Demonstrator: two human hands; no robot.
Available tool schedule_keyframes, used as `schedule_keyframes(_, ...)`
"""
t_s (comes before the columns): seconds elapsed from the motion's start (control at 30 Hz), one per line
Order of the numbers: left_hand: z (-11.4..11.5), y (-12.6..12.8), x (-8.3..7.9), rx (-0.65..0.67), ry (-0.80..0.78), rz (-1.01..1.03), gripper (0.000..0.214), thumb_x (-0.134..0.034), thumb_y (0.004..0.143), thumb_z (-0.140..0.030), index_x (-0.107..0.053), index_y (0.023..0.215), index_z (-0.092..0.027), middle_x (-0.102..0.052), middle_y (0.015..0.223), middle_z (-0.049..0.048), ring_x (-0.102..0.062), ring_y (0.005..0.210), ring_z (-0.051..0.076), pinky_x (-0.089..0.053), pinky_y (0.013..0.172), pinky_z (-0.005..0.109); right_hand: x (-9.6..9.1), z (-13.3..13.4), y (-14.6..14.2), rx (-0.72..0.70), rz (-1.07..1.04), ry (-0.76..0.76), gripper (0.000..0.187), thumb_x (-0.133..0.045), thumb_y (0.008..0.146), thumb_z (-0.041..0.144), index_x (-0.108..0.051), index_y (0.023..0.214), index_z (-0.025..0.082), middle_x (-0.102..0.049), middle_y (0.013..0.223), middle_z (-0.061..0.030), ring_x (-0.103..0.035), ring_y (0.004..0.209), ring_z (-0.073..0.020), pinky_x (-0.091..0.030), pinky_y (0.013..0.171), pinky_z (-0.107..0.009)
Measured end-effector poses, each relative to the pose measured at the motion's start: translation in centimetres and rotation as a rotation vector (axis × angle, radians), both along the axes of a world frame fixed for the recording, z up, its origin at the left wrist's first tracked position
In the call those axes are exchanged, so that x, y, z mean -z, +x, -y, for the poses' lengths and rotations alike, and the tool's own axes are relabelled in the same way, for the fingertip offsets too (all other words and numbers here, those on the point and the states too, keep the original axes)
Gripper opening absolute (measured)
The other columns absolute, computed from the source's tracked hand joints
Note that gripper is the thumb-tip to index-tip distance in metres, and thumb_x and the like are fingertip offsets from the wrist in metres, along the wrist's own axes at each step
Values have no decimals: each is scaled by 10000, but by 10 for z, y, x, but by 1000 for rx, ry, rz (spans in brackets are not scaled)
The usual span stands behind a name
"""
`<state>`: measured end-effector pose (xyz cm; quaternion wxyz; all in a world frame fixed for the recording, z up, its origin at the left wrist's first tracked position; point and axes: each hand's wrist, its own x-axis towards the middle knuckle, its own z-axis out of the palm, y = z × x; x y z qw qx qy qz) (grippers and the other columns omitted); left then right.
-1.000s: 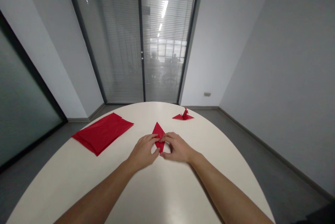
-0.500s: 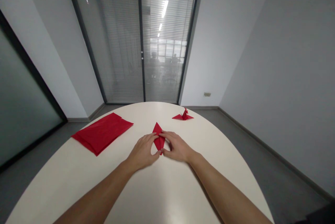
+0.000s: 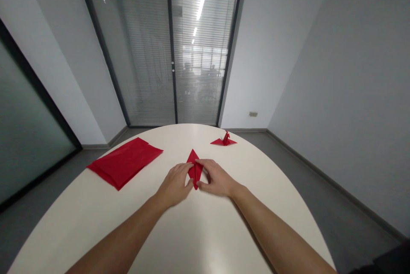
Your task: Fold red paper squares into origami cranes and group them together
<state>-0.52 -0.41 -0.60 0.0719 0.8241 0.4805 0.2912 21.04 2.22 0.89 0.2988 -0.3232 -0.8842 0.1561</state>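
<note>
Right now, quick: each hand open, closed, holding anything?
Left hand: open, loosely curled, touching the folded red paper.
Right hand: open, loosely curled, touching it too.

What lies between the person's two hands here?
In the head view, the folded red paper lies on the table between the left hand and right hand, touched by both.

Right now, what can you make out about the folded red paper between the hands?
The folded red paper looks like thin, matte sheet folded into a narrow diamond, with a pointed far end and a crease line down its near half. It lies roughly flat on the white table, its long axis pointing away from the person. Fingers of the left hand and right hand touch its sides, partly covering it; its underside is hidden.
</note>
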Motion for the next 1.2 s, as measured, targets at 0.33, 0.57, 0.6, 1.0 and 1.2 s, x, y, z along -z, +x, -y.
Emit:
schedule_keyframes(0.33, 2, 0, 0, 9, 18, 28, 420, -561, 910, -228, -540, 1324, -163, -622, 1328, 144, -569, 1239, 286, -440, 1092, 482, -8, 6, -3, 47, -60, 5, 463, -641, 894, 334, -536, 1317, 178, -628, 1221, -135, -562, 1141, -279, -449, 1018, -456)
schedule_keyframes(0.57, 1, 1, 0, -14, 6, 81, 399, -553, 937, -285, -535, 1312, -148, -622, 1307, 157, -578, 1222, 291, -450, 1078, 494, 3, 3, -2, 133, -49, -64, 314, -599, 913, 310, -567, 1188, 164, -648, 1023, -102, -600, 920, -247, -499, 835, -399)
schedule_keyframes(0.6, 1, 1, 0, -13, 2, 91, 402, -549, 940, -289, -529, 1315, -148, -619, 1305, 157, -579, 1217, 289, -452, 1075, 492, 3, 3, -1, 129, -45, -66, 331, -601, 912, 312, -565, 1207, 166, -649, 1024, -101, -600, 920, -247, -497, 834, -397)
schedule_keyframes(1.0, -1, 0, 1, -8, -13, 206, 521, -539, 871, -167, -435, 1380, -187, -543, 1319, 138, -563, 1219, 264, -462, 1064, 472, -1, 5, 0, 90, -5, -57, 396, -600, 875, 217, -598, 1266, 156, -678, 1008, -96, -604, 894, -230, -478, 833, -380)
schedule_keyframes(1.2, -4, 0, 6, -4, -13, 235, 561, -515, 802, -73, -466, 1353, -169, -581, 1296, 128, -555, 1226, 256, -438, 1093, 472, 4, 3, 1, 93, -42, -61, 392, -583, 784, 75, -631, 1160, 176, -678, 1100, -103, -611, 986, -238, -475, 894, -381)
